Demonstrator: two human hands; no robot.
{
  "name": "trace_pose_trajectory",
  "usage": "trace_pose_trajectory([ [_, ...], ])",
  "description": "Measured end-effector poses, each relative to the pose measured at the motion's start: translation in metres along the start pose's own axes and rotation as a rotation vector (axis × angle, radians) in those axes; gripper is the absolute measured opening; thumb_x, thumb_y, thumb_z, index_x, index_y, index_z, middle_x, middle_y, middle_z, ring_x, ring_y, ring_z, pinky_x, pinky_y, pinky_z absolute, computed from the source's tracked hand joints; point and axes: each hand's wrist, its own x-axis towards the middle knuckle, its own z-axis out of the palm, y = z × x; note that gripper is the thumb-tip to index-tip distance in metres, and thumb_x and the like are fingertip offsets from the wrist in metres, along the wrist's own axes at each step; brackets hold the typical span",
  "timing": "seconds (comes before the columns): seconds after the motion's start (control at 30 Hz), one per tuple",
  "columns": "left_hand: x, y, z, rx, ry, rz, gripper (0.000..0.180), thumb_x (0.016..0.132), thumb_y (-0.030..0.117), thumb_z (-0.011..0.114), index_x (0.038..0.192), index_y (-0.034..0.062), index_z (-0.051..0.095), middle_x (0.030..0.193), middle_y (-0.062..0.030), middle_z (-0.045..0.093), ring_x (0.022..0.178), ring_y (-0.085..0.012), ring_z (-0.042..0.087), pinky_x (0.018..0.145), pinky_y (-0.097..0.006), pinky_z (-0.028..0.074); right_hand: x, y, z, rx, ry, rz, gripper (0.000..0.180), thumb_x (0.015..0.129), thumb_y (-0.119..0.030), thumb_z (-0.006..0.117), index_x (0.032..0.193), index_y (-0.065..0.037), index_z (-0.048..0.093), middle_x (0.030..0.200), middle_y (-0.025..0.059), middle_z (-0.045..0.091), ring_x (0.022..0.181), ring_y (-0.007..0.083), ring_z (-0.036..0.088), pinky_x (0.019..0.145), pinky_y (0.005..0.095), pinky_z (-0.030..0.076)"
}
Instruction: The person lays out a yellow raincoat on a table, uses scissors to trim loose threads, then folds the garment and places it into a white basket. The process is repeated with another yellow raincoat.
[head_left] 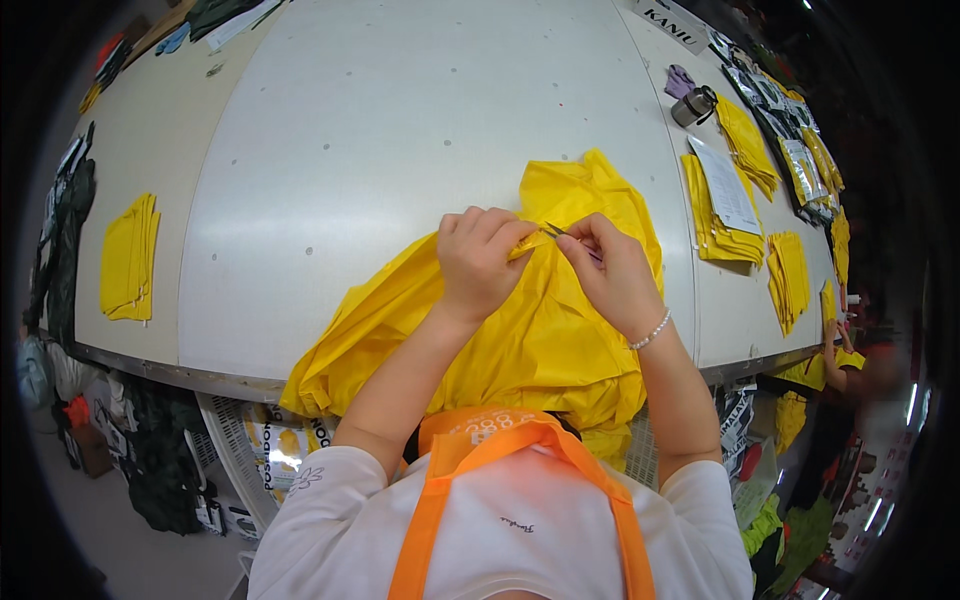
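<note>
My left hand (478, 262) fingers pinch fold of yellow garment (520, 340), frame centre, on white worktop (400, 150). Right hand (615, 275) fingers grip small snips (553, 231) at seam. Risk: blade nicks cloth if fold slackens.

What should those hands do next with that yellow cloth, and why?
Probably close the small snips on the spot. The left hand pinches up a fold of the yellow garment, and the right hand holds the tips against it.
</note>
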Motion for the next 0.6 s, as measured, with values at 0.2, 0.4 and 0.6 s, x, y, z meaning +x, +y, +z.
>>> trace_pose_trajectory([
  [0.2,-0.003,0.0,-0.001,0.018,0.012,0.037,0.024,0.057,0.009,0.075,0.078,0.0152,0.064,0.075,0.003,0.059,0.067,-0.0163,0.052,0.062,-0.031,0.033,0.001,-0.007,-0.004,-0.083,-0.026,-0.008,0.023,0.085,-0.023,0.063,0.082,0.0,0.059,0.066,0.0134,0.061,0.06,0.0263,0.06,0.055,0.0337,0.045],
  [0.4,-0.002,0.002,-0.001,-0.002,0.023,0.033,0.022,0.059,0.009,0.075,0.077,0.0152,0.064,0.074,0.0025,0.058,0.067,-0.0174,0.052,0.061,-0.031,0.032,0.002,-0.005,-0.004,-0.084,-0.024,-0.01,0.022,0.084,-0.021,0.063,0.082,0.0,0.059,0.065,0.0128,0.06,0.057,0.025,0.058,0.053,0.033,0.044],
  [0.6,0.003,0.001,-0.003,-0.404,-0.116,-0.505,0.014,0.071,0.01,0.073,0.081,0.0073,0.065,0.072,0.0002,0.062,0.062,-0.0099,0.054,0.057,-0.027,0.04,0.004,0.002,0.007,0.175,0.218,-0.034,0.016,0.082,-0.015,0.066,0.083,0.0,0.06,0.061,0.0041,0.054,0.052,0.0127,0.047,0.051,0.0252,0.04],
])
